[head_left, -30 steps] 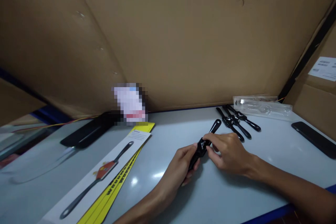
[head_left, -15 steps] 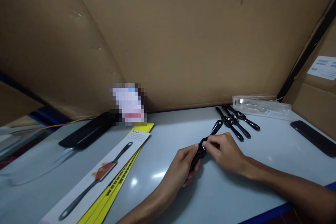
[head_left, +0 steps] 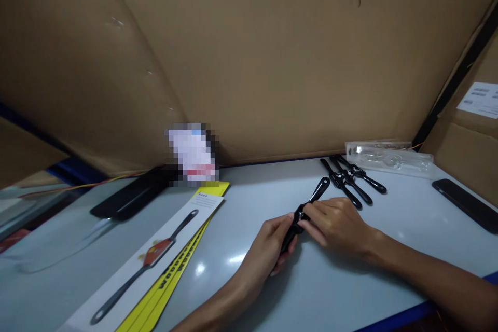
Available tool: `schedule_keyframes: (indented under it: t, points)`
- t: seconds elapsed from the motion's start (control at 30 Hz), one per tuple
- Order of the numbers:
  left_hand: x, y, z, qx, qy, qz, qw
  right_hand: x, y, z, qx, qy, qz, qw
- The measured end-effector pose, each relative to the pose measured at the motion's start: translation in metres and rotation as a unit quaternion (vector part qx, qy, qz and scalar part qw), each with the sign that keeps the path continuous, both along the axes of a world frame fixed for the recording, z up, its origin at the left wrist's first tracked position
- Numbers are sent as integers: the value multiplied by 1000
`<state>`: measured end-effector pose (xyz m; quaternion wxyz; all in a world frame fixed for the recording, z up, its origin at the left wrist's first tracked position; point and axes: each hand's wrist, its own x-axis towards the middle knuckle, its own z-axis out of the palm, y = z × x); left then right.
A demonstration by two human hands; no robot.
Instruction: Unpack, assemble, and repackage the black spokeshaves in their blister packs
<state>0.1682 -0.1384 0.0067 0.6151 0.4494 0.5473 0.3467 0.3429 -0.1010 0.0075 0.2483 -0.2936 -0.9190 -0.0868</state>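
Note:
A slim black tool (head_left: 315, 194) with a rounded handle end lies across the pale table (head_left: 389, 233), and both hands are on it. My left hand (head_left: 268, 251) wraps its fingers round the near end of the tool. My right hand (head_left: 336, 225) pinches the tool's middle part with its fingertips, just beyond the left hand. The far handle end sticks out past my right fingers.
Several more black tools (head_left: 352, 179) lie behind my right hand, with a clear plastic blister (head_left: 389, 156) beyond them. A printed card showing the tool (head_left: 151, 259) lies on yellow cards at the left. Dark flat objects rest at far right (head_left: 465, 205) and left (head_left: 128, 197). Cardboard walls (head_left: 249, 62) rise behind.
My right hand's fingers have shifted slightly along the tool's middle and lowered toward the table. The left hand's hold is unchanged.

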Motion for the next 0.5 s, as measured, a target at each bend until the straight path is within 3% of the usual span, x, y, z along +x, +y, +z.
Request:
schedule_keyframes:
  t: [0.07, 0.13, 0.23, 0.3, 0.5]
  points:
    - [1, 0, 0, 6, 10, -9, 1000, -2, -1, -2, -15, 17, -7, 1000]
    - [2, 0, 0, 15, 20, -16, 1000, -5, -3, -4, -82, 58, -24, 995]
    - [1, 0, 0, 18, 14, -14, 1000, -8, -3, -3, -223, 144, -55, 962]
    - [0, 0, 0, 10, 2, -12, 1000, -7, -2, -1, -260, 187, -61, 945]
    - [-2, -1, 5, -13, -29, 0, 999, 3, 3, 4, -113, 141, 15, 983]
